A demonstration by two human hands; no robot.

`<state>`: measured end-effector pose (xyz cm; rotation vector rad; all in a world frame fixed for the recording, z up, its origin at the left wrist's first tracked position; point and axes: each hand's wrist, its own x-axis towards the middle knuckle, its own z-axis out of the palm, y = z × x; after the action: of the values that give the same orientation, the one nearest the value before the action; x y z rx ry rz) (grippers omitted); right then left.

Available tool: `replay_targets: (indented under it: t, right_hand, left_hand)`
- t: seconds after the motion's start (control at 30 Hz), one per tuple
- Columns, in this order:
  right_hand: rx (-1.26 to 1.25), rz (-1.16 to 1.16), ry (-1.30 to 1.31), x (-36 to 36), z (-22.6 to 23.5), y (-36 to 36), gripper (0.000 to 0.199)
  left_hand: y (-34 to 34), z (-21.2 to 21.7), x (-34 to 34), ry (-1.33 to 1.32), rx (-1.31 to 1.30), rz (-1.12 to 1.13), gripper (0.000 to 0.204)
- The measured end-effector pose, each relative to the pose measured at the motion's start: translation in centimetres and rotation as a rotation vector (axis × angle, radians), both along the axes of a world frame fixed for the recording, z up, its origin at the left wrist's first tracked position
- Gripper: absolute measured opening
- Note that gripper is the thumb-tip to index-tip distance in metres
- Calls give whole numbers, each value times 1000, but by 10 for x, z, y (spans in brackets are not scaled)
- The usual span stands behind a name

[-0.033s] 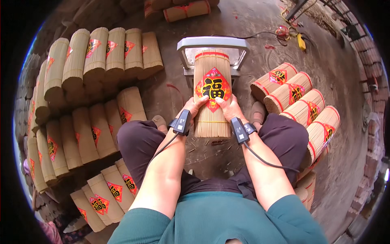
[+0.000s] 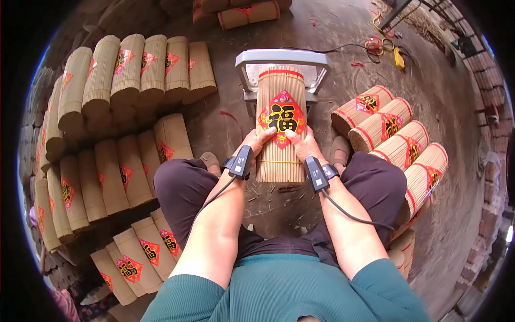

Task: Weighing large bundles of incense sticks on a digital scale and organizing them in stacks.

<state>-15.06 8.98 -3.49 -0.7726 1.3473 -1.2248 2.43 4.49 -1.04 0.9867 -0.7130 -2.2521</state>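
Observation:
Between my two hands is a thick bundle of thin tan sticks (image 2: 281,161), with a red diamond paper label on top, a red band at its far end and a yellow tie near me. My left hand (image 2: 260,140) grips its left side, thumb on the label's lower edge. On the opposite side my right hand (image 2: 303,144) grips it the same way, with the fingers partly hidden beneath. The bundle's far end lies within a grey metal frame (image 2: 282,55) on a small stand; whether it rests on the stand cannot be told.
Stacked stick bundles (image 2: 126,70) rise on my left, with more bundles (image 2: 145,249) lower down. A row of red-banded bundles (image 2: 410,142) lies at my right. A cable runs to a yellow device (image 2: 398,58) on the floor. Loose stick bits lie below the held bundle.

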Motion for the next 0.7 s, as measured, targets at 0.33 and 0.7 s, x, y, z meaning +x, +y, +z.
replay_targets:
  t: [0.33,0.7]
  right_hand:
    - [122,-26,73,1,11,5,87]
    - [112,-77,76,11,33,2,88]
  left_hand:
    - [4,-5,0,-79,-14,79,61]
    - [-3,1,1,-100,-51,102,64]
